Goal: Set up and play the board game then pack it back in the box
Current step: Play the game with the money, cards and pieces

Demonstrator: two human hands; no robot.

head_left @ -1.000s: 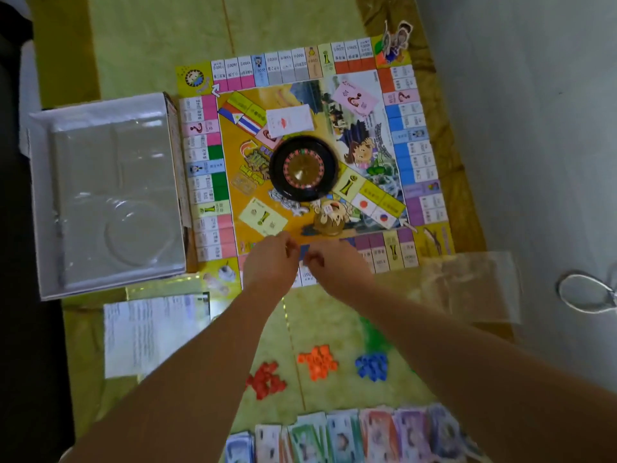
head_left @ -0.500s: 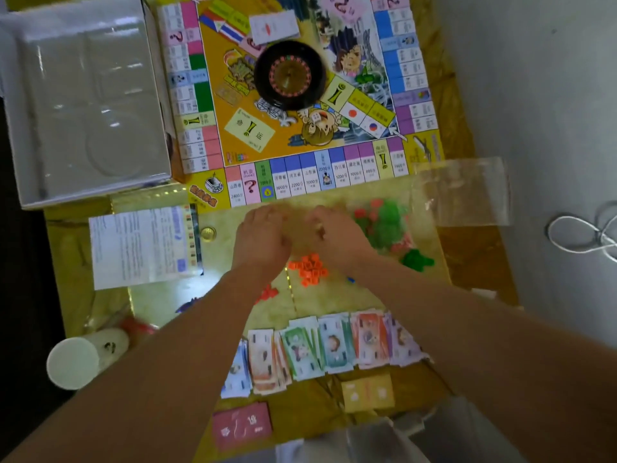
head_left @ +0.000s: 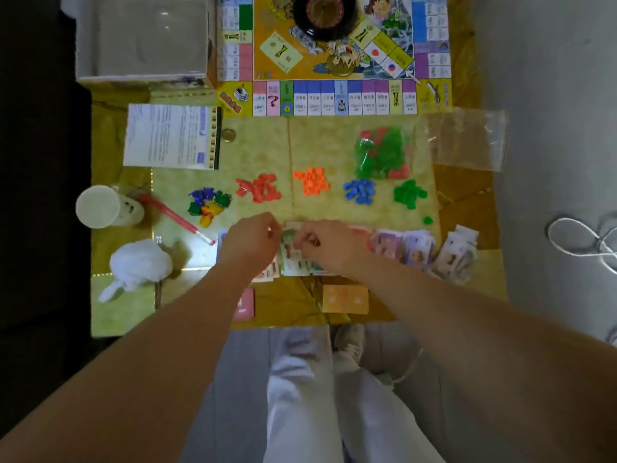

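The game board (head_left: pixel 334 95) lies at the top of the head view with a black roulette wheel (head_left: pixel 322 18) on it. The open box (head_left: pixel 143 35) stands left of the board. Below the board lie piles of red (head_left: pixel 258 188), orange (head_left: pixel 312 182), blue (head_left: pixel 360 192) and green tokens (head_left: pixel 409 193). A row of play money (head_left: pixel 407 248) runs along the near side. My left hand (head_left: pixel 248 240) and my right hand (head_left: pixel 330 243) sit close together over this row, fingers curled and pinching a greenish note between them.
A rules sheet (head_left: pixel 170 137) and a coin (head_left: pixel 229 135) lie left. A bag of green and red houses (head_left: pixel 380 155) sits beside an empty plastic bag (head_left: pixel 467 138). Mixed pawns (head_left: pixel 207 203), a cup (head_left: pixel 100 207), a red pen (head_left: pixel 177 218), a white tissue (head_left: pixel 140 265), orange cards (head_left: pixel 345 299) and pink cards (head_left: pixel 243 304) are nearby.
Both hands have drawn back from the board's near edge, past the token piles, down to the money row. The view has tilted down with them.
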